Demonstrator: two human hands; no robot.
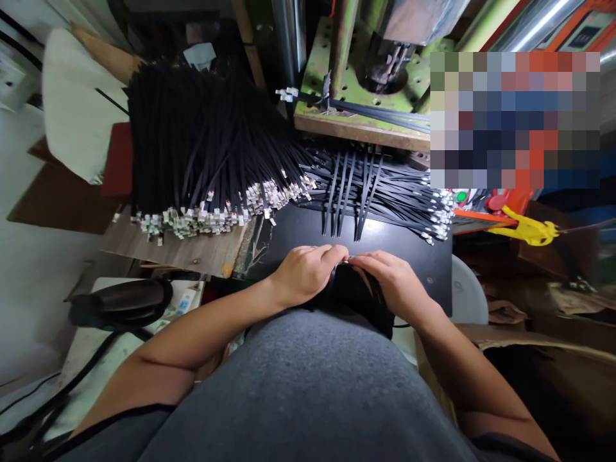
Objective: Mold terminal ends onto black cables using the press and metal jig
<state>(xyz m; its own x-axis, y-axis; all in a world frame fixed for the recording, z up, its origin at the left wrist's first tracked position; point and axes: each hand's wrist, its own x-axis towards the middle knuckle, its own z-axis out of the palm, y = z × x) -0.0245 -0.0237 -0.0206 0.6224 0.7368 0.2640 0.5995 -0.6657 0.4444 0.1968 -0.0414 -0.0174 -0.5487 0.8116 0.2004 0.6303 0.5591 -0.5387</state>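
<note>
My left hand (308,276) and my right hand (392,279) meet at the front edge of a black table top (298,231). Fingers of both are closed in a pinch around the small end of a black flat cable (353,285), whose dark length hangs down between them against my body. The fingers cover most of that end. Just beyond my hands, several black flat cables (339,199) lie lengthwise across a pile of sideways ones (399,199) with whitish connectors at their right ends.
A large heap of black cables (202,141) with white connectors (202,218) covers a wooden board at left. Behind the table stands a green press (312,70), with more cables on its bed. At right are a green button (461,196), a yellow object (529,229) and a cardboard box (543,340).
</note>
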